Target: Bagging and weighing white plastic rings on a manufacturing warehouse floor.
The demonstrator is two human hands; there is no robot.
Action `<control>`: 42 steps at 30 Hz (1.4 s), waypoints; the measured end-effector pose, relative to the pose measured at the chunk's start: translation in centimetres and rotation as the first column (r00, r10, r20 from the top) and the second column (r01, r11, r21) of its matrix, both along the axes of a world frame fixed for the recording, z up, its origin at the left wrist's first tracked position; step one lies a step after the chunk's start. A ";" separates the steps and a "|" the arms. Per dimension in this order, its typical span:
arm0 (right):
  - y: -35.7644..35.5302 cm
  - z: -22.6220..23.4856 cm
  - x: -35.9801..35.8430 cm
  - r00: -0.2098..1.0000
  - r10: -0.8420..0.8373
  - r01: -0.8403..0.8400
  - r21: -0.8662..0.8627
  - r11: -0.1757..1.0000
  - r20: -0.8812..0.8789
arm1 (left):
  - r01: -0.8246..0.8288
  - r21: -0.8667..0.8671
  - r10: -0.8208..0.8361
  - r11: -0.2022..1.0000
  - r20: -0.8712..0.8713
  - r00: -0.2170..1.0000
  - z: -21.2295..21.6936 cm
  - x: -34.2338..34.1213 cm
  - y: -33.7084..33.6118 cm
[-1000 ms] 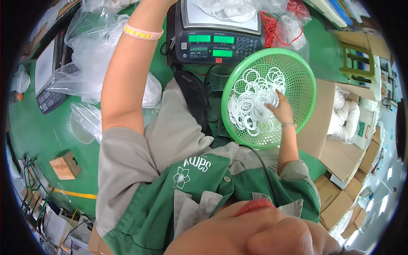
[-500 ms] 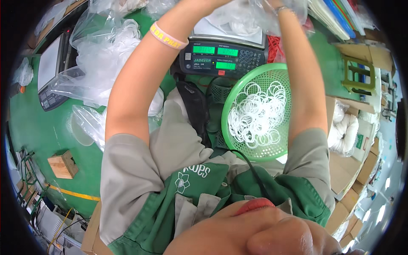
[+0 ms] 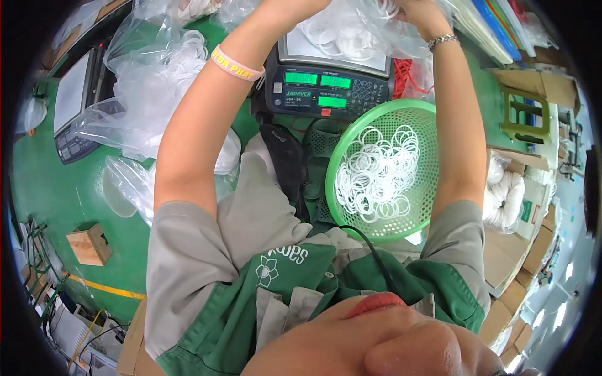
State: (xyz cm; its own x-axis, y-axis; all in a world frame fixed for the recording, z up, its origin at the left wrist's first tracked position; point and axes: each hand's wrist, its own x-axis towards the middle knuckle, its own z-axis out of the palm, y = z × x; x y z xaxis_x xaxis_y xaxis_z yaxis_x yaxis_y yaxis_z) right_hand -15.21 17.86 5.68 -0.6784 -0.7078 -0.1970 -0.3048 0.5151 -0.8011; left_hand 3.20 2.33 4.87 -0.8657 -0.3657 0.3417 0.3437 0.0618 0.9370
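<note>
A clear plastic bag [image 3: 382, 31] with white rings inside lies on the pan of a dark counting scale [image 3: 326, 88] with lit green displays. At the bag's right side, my right hand [image 3: 421, 14] is closed on the plastic, its fingertips partly cut off by the upper edge. My left hand [image 3: 300, 7] is at the bag's left side; its fingers are out of the picture, so its grip is hidden. Below my right forearm stands a green perforated basket [image 3: 338, 135]. Many loose white rings [image 3: 376, 172] lie in it.
Large clear bags of white rings [image 3: 157, 81] lie left of my left forearm, near a second scale [image 3: 72, 94]. Red netting [image 3: 404, 75] is beside the scale. A green stool [image 3: 525, 116], cardboard boxes and a wooden block [image 3: 89, 244] stand further out.
My right hand has shifted down and to the right, and its wrist bracelet shows more fully. My left forearm has moved slightly left. More of the bag's rings show over the scale, whose reading has changed.
</note>
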 end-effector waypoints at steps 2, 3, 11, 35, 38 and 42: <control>0.4 1.6 2.3 0.999 -0.052 0.052 -0.003 0.999 -0.001 | 0.000 -0.039 0.001 0.999 0.016 1.000 0.1 0.5 0.3; 0.8 1.4 2.5 0.995 -0.094 0.098 -0.095 0.991 0.042 | -0.003 -0.078 0.006 0.997 0.034 0.999 0.3 0.6 0.5; 2.4 1.6 3.5 0.955 -0.109 0.210 -0.368 0.906 0.276 | 0.102 -0.013 -0.100 0.995 0.090 0.991 0.1 1.0 -0.3; 4.7 5.1 10.0 0.608 -0.094 -0.029 -0.140 0.990 -0.789 | 0.106 -0.086 -0.106 0.991 0.007 0.994 0.3 1.4 0.9; 12.2 6.7 14.2 0.784 -0.243 0.076 -0.300 0.951 -0.571 | 0.044 -0.146 -0.060 0.988 -0.104 0.993 0.0 1.7 1.2; 20.4 1.7 18.8 0.889 -0.287 0.333 0.074 0.940 -0.357 | 0.025 -0.079 -0.043 0.997 -0.237 0.970 1.1 3.9 0.2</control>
State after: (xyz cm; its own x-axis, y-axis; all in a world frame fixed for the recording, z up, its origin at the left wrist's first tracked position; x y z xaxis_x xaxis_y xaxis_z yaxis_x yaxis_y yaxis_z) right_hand 3.58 38.22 7.36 -0.9008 -0.4341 0.0063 -0.3511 0.7199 -0.5987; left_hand 7.14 2.57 6.01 -0.7672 -0.3030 0.5653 0.5600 0.1132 0.8207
